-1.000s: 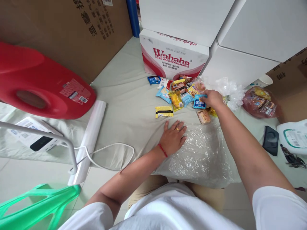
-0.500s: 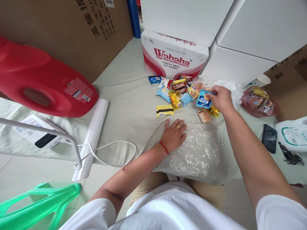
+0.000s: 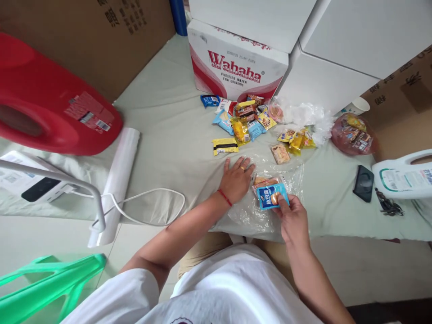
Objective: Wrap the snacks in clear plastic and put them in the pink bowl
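My right hand [image 3: 294,217] pinches a blue snack packet [image 3: 270,196] by its right end, above a clear plastic bag [image 3: 249,218] spread flat. A brownish snack packet [image 3: 265,181] shows partly behind the blue one; whether my fingers hold it too is unclear. My left hand [image 3: 236,181] lies flat with fingers spread at the bag's left edge. Just beyond are a yellow packet [image 3: 225,146] with a black stripe, a wrapped biscuit-like block [image 3: 281,153], and a pile of small snack packets [image 3: 248,119]. More yellow packets [image 3: 299,139] lie to the right.
A Wahaha water carton [image 3: 236,67] stands behind the snacks. To the right are a red bag of snacks [image 3: 353,135], a phone [image 3: 363,183] and a white bottle [image 3: 405,177]. On the left are a red jug [image 3: 97,130], a plastic roll [image 3: 118,180] and a white cable [image 3: 151,191].
My right hand has brought the blue packet from beside the snack pile down over the clear bag. The brownish packet now shows there. My left hand stays flat.
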Action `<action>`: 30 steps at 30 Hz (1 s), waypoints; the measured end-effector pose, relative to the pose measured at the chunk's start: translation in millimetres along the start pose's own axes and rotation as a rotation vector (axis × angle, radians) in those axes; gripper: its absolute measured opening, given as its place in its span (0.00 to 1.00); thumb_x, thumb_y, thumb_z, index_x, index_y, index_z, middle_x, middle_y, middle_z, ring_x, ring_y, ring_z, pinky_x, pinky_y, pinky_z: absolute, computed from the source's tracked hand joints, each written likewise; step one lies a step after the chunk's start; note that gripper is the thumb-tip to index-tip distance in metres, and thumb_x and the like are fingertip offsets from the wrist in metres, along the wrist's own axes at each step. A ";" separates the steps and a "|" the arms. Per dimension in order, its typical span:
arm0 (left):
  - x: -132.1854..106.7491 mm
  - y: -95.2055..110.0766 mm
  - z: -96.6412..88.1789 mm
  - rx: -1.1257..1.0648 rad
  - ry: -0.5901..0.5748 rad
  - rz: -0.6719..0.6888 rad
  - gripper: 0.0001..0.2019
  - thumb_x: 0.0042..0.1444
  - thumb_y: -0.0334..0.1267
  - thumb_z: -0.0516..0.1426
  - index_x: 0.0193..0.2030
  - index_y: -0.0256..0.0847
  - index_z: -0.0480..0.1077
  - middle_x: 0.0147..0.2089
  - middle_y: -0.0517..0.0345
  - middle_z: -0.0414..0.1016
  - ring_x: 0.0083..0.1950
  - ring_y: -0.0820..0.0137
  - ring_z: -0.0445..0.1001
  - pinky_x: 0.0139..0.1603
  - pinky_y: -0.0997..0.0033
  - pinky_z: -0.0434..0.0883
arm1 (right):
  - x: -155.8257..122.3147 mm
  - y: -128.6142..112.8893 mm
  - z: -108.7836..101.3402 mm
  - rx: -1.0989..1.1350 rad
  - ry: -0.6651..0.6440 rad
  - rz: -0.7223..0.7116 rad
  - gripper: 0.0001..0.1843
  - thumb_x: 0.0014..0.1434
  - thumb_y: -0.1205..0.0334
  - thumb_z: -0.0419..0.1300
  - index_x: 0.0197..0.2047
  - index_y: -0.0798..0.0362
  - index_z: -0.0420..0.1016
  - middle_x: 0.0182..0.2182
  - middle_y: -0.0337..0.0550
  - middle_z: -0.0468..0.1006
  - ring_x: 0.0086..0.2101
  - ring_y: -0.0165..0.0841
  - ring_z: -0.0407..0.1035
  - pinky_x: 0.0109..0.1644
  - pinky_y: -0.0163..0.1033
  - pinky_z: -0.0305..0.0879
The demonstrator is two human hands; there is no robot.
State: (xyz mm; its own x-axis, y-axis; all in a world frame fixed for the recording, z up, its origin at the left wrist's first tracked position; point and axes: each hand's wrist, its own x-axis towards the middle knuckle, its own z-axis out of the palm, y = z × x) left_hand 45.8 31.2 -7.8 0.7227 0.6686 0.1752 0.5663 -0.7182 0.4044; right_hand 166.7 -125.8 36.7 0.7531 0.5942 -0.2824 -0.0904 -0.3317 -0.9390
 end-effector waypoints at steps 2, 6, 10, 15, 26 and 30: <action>0.7 -0.1 -3.4 -0.002 0.015 -0.018 0.21 0.71 0.37 0.47 0.67 0.47 0.69 0.75 0.47 0.63 0.77 0.54 0.56 0.75 0.31 0.47 | -6.4 -1.2 -13.1 -0.089 -0.075 0.025 0.18 0.56 0.40 0.67 0.35 0.45 0.72 0.33 0.38 0.80 0.34 0.38 0.77 0.36 0.45 0.80; 1.4 0.8 -17.6 0.010 0.121 -0.054 0.19 0.68 0.37 0.50 0.61 0.44 0.73 0.75 0.46 0.62 0.79 0.53 0.51 0.76 0.39 0.49 | -9.2 -23.9 -55.2 -0.242 -0.152 0.024 0.18 0.54 0.41 0.70 0.36 0.46 0.76 0.37 0.40 0.81 0.34 0.36 0.76 0.34 0.41 0.79; 0.5 1.5 -25.2 -0.042 0.182 0.007 0.17 0.68 0.36 0.49 0.57 0.46 0.75 0.69 0.50 0.71 0.73 0.55 0.60 0.71 0.45 0.55 | 21.6 -61.5 -61.2 -0.093 -0.040 -0.025 0.22 0.49 0.42 0.74 0.37 0.47 0.75 0.32 0.37 0.78 0.28 0.30 0.72 0.24 0.33 0.73; 4.1 -4.0 -10.8 -0.089 -0.006 0.108 0.20 0.64 0.28 0.50 0.57 0.46 0.76 0.60 0.52 0.78 0.69 0.57 0.65 0.66 0.48 0.59 | 90.1 -95.4 -9.7 -0.008 -0.095 -0.130 0.27 0.51 0.37 0.70 0.41 0.49 0.72 0.36 0.40 0.79 0.32 0.32 0.75 0.34 0.38 0.78; 7.2 -5.1 -7.7 -0.061 -0.038 0.063 0.21 0.62 0.26 0.51 0.57 0.46 0.76 0.64 0.51 0.76 0.68 0.57 0.65 0.65 0.48 0.60 | 86.9 -71.9 -33.1 -1.261 -0.909 -0.785 0.34 0.56 0.62 0.68 0.67 0.46 0.71 0.55 0.51 0.77 0.49 0.46 0.70 0.54 0.48 0.67; 7.1 -6.6 -6.7 -0.068 -0.036 0.075 0.21 0.63 0.27 0.51 0.57 0.46 0.76 0.63 0.51 0.76 0.68 0.57 0.65 0.65 0.48 0.60 | 89.0 -71.1 -34.7 -1.141 -0.757 -0.785 0.26 0.63 0.56 0.64 0.64 0.47 0.72 0.48 0.49 0.78 0.49 0.45 0.70 0.54 0.47 0.66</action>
State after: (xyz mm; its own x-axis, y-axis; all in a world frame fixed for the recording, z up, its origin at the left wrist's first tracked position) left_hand 44.6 41.9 -3.3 0.7768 0.6049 0.1751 0.4828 -0.7506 0.4511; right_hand 262.8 -74.8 85.1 -0.1442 0.9743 -0.1731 0.9319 0.0750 -0.3548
